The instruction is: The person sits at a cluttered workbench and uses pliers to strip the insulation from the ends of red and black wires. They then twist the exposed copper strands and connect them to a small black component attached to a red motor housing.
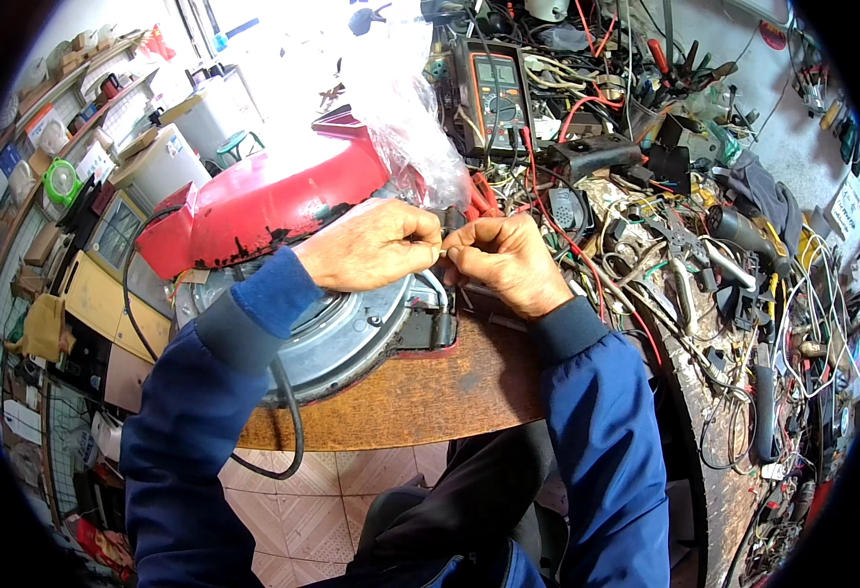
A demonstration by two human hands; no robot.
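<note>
My left hand (379,245) and my right hand (504,257) meet fingertip to fingertip above the right edge of an opened appliance. Both are closed in a pinch. A small whitish bit shows between the fingertips, too small to name. Below them, pale wires (434,286) loop beside a dark hinge-like block (444,331). The appliance's round grey metal body (352,338) lies on the table, partly hidden by my left hand and sleeve. Behind it stands a red curved housing (273,201) with black smears along its lower edge.
A brown wooden table (401,402) bears the appliance. A black cord (299,431) hangs over its front edge. Behind are a multimeter (496,93) and a clear plastic bag (420,137). Tangled wires, red leads (587,260) and tools crowd the right. Shelves (58,88) line the left.
</note>
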